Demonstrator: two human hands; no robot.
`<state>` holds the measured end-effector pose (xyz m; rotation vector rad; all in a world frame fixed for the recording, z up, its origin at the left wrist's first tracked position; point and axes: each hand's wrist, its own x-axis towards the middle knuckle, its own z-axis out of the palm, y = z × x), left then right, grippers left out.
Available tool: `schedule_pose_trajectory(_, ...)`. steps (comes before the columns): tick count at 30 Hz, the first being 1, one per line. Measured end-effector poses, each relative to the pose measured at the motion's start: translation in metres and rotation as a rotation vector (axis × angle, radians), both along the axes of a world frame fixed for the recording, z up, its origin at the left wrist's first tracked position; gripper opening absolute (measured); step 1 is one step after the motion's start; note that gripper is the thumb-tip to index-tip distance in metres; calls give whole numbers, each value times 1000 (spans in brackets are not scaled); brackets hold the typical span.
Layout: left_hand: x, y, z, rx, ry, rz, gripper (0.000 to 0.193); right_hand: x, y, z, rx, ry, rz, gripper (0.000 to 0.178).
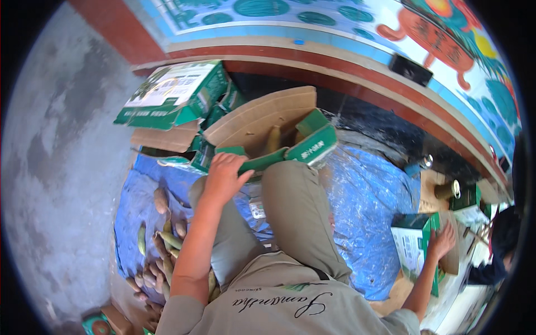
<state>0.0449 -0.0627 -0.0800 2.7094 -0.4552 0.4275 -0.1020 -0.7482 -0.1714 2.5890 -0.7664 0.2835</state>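
In front of my knees stands an open green cardboard carton [312, 142] with a raised brown flap. A long yellow-green vegetable [273, 139] shows inside it. My left hand [226, 170] has its fingers hooked over the carton's near left edge, thumb toward me. Far to the right, a green and white box [410, 245] sits tilted, and my right hand [442, 241] grips its upper edge beside a brown flap. The fingertips of that hand are small and partly hidden.
A blue tarp [363, 206] covers the floor. Long tubers and green vegetables [162, 251] lie piled at my left. Another green and white carton [173, 92] is stacked at the back left. Cans [446, 190] stand at right, near a person in dark clothing [502, 240].
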Motion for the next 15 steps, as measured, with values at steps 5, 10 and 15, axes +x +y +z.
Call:
schedule_pose_trajectory(5, 8, -5, -17, -90, -6, -44, 31, -134, -164, -23, 334, 41, 41, 83)
schedule_pose_trajectory(10, -5, 13, -6, 32, 41, 18, 25, -71, -63, -38, 518, 294, -183, 58)
schedule_pose_trajectory(15, -6, 11, -14, -8, -19, 13, 21, -29, -42, -19, 299, 383, -46, 35)
